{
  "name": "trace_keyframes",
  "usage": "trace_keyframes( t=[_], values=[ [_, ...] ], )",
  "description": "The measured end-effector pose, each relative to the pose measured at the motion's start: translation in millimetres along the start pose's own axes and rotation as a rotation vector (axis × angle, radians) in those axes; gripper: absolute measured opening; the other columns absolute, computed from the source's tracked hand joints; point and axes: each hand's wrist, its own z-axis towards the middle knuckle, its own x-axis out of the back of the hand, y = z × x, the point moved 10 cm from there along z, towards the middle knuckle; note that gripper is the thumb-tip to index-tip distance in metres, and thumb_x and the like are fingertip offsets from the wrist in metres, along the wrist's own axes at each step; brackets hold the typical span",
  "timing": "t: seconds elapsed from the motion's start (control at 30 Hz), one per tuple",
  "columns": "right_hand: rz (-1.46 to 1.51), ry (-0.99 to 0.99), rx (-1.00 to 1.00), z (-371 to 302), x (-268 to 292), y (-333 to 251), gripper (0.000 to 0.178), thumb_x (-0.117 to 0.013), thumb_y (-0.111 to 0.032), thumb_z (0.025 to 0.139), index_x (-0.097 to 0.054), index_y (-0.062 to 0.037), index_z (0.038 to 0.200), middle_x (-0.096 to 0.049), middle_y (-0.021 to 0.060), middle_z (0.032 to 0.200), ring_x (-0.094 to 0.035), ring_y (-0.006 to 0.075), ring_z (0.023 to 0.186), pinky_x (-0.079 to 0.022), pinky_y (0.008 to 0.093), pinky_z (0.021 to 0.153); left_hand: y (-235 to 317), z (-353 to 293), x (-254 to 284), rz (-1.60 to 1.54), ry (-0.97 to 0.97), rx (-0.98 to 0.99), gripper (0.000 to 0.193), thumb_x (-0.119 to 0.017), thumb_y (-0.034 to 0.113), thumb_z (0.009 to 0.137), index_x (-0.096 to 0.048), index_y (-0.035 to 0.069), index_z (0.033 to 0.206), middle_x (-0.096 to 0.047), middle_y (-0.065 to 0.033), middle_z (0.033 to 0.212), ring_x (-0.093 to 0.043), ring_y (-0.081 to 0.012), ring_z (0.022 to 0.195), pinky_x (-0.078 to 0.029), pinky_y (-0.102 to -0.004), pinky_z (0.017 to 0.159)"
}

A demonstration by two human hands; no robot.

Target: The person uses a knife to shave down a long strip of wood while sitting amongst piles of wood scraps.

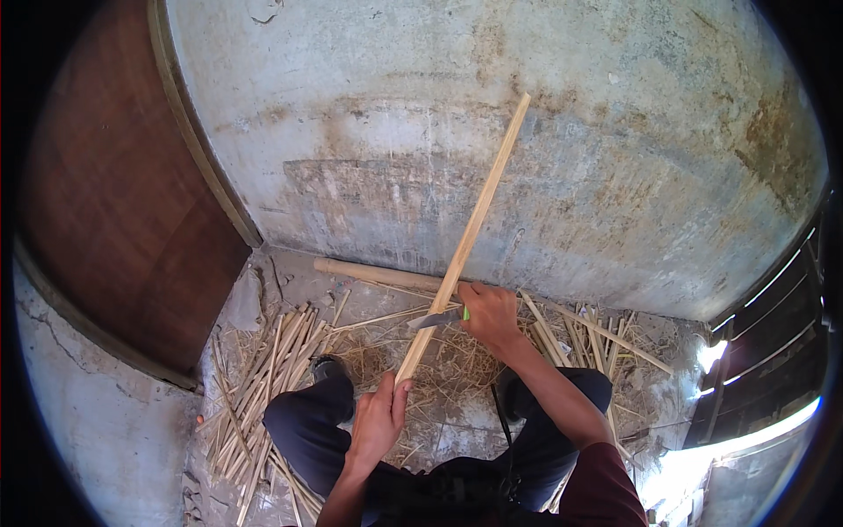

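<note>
A long, pale bamboo strip (pixel 487 193) slants up and away in front of me, its far end raised against the view of the wall. My left hand (pixel 378 420) is closed around its near end. In my right hand (pixel 490 318) is a knife (pixel 430 320), gripped by a bright green handle mostly hidden in the fingers. The blade points left and lies across the strip, above my left hand. From this view I cannot tell how deeply the edge bites, if at all.
Split strips lie in a heap (pixel 263 395) to my left, with more (pixel 597 338) to the right. A thick bamboo pole (pixel 378 272) rests along the foot of the stained wall (pixel 378 132). Shavings (pixel 457 360) litter the floor between my legs. A brown door (pixel 132 176) stands left.
</note>
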Motion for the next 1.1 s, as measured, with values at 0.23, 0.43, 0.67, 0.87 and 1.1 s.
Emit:
trace_keyframes(
  t=[0.23,0.43,0.67,0.87,1.1],
  values=[
    [0.017,-0.054,-0.023,3.3,-0.5,-2.2,0.028,-0.081,-0.018,0.068,-0.064,-0.0091,0.088,-0.067,0.0086,0.077,-0.071,0.0336,0.065,-0.053,0.0464,0.058,-4.6,-3.5,2.1,-0.012,-0.02,0.013,0.024,-0.06,0.021,0.11,-0.053,0.001,0.099,-0.059,-0.0254,0.063,-0.063,-0.0499,0.062,-0.045,-0.054,0.055],
    [-0.334,-0.08,-0.562,-3.8,-1.4,167.6,0.02,-0.066,-0.02,0.087,-0.079,-0.01,0.099,-0.077,0.0163,0.085,-0.076,0.0339,0.074,-0.057,0.0501,0.065,-5.6,-18.6,14.2,0.03,-0.016,-0.014,0.024,-0.06,0.021,0.109,-0.055,0.0,0.099,-0.061,-0.0258,0.065,-0.064,-0.0501,0.064,-0.046,-0.0566,0.057],
    [-0.009,0.22,-0.53,-2.8,57.7,174.0,0.019,-0.063,-0.008,0.087,-0.08,-0.0076,0.096,-0.071,0.0269,0.081,-0.07,0.0471,0.078,-0.054,0.0552,0.069,-73.5,-38.9,6.9,-0.084,-0.059,0.117,0.033,-0.053,0.027,0.113,-0.058,0.001,0.094,-0.06,-0.0215,0.065,-0.064,-0.0418,0.06,-0.048,-0.0468,0.058],
    [0.232,0.036,-0.198,2.6,17.1,41.7,0.003,-0.067,-0.008,0.082,-0.069,-0.0098,0.082,-0.072,0.0168,0.076,-0.07,0.0406,0.068,-0.054,0.0512,0.062,-66.0,-18.3,4.8,-0.294,-0.125,0.145,0.039,-0.05,0.031,0.115,-0.056,0.001,0.091,-0.053,-0.0051,0.061,-0.051,-0.0131,0.054,-0.042,-0.0345,0.054],
    [0.387,-0.089,-0.034,-9.3,-1.9,-27.8,0.004,-0.068,-0.009,0.081,-0.064,-0.0106,0.081,-0.067,0.0121,0.072,-0.067,0.0363,0.062,-0.051,0.0481,0.058,-57.7,-11.5,-20.5,-0.66,-0.269,0.322,0.041,-0.048,0.034,0.117,-0.053,0.006,0.087,-0.047,0.0016,0.067,-0.043,-0.0084,0.059,-0.037,-0.0282,0.055]
  ],
)
